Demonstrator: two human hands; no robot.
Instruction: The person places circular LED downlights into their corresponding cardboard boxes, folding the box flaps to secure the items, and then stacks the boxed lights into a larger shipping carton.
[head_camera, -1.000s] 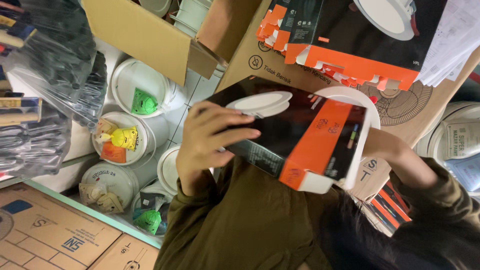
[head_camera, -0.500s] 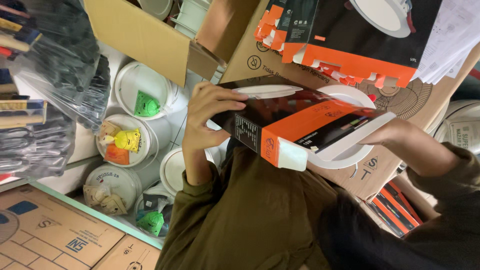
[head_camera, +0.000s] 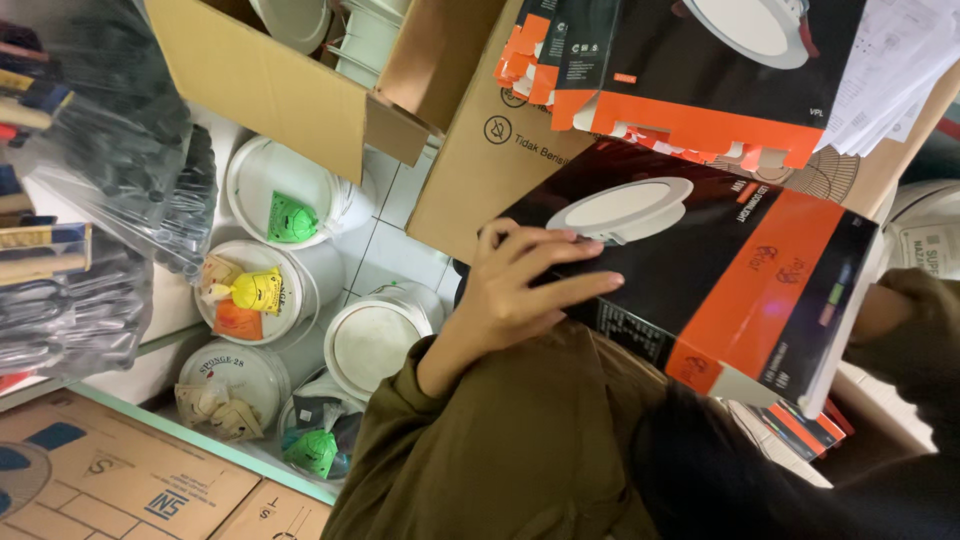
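Observation:
I hold a flat black and orange box (head_camera: 720, 270) that bears a picture of a round white lamp. My left hand (head_camera: 520, 295) grips its near left corner, fingers spread over the printed face. My right hand (head_camera: 878, 312) is at the box's right end; only the wrist and the olive sleeve show, and the fingers are hidden behind the box. The printed face is turned towards me, and the box is over my lap.
More black and orange boxes (head_camera: 700, 70) are stacked above, on a brown carton (head_camera: 480, 170). An open carton (head_camera: 270, 90) is upper left. White buckets (head_camera: 265, 300) with small packets stand on the tiled floor. Bags of dark items (head_camera: 110, 200) hang left. Papers (head_camera: 890, 70) lie upper right.
The box has turned from edge-on to its broad printed face towards me. The white flap at its end no longer shows. My left fingers have shifted onto the face.

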